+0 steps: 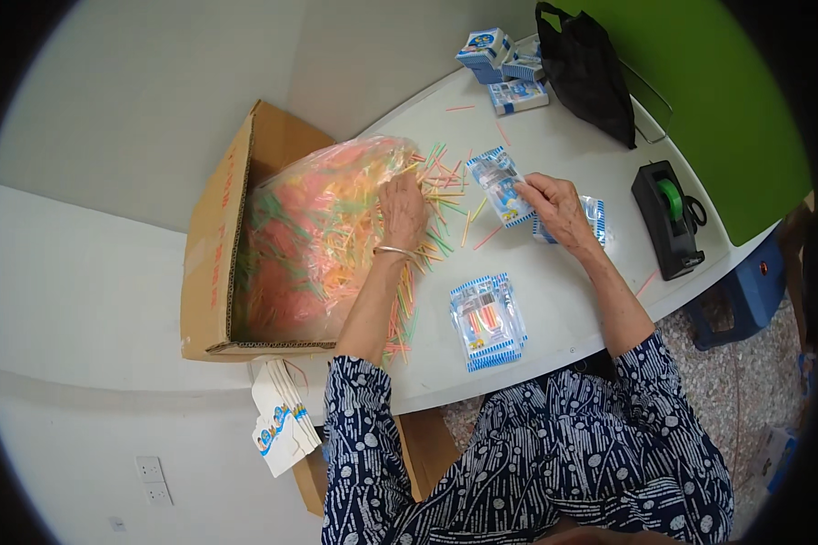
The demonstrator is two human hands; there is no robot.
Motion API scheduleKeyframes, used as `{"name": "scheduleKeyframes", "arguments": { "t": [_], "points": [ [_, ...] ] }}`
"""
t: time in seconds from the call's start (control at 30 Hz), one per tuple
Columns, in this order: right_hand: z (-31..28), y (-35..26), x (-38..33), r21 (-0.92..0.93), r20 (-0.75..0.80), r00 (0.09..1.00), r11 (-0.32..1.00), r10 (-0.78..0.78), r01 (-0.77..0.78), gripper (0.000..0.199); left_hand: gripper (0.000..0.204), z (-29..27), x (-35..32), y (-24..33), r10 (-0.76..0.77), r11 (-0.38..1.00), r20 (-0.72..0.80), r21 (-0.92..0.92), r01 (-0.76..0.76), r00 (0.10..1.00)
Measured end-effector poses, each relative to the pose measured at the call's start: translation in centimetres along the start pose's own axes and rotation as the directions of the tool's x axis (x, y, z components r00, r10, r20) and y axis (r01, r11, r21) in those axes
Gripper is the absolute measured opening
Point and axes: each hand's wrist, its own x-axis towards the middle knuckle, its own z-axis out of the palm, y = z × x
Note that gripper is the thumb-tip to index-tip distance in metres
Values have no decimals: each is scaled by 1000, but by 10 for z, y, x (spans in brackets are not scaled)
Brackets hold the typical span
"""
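My left hand (403,214), with a bracelet at its wrist, is down among the loose coloured straws (336,238) spilling from a clear plastic bag (314,182). Its fingers are bent and close together; the fingertips are hidden, so what they pinch does not show. Raised over the table, my right hand (559,209) grips the edge of a small clear packet (503,188) with blue-striped ends. Under that hand lie more packets (594,218). Nearer to me is a stack of similar packets (488,320), the top one showing coloured straws inside.
A cardboard box (214,245) holds the straw bag at left. At the back are small blue-and-white boxes (518,94) and a black bag (586,73). A tape dispenser (668,218) stands right, near a blue stool (745,295). Folded white cartons (284,418) lean by the table edge (418,400).
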Motion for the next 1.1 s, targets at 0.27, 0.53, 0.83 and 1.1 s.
{"name": "scheduleKeyframes", "arguments": {
  "t": [0.27, 0.53, 0.83, 1.1],
  "points": [
    [57, 20, 4, 525, 129, 968, 814, 213, -249, 25, 21, -35, -3, 18, -531, -375, 561, -828, 417, 635],
    [143, 0, 22, 961, 277, 883, -86, 379, -264, 20, 18, -24, -20, 66, -483, -601, 404, -798, 42, 777],
    [141, -3, 19, 966, 234, 897, 10, 374, -257, 19, 7, -28, -15, 97, -686, -356, 342, -927, 113, 642],
    [78, 1, 14, 753, 198, 958, 593, 208, -284, 17, 25, -20, -24, 49, -562, -561, 440, -825, 69, 700]
  ]
}}
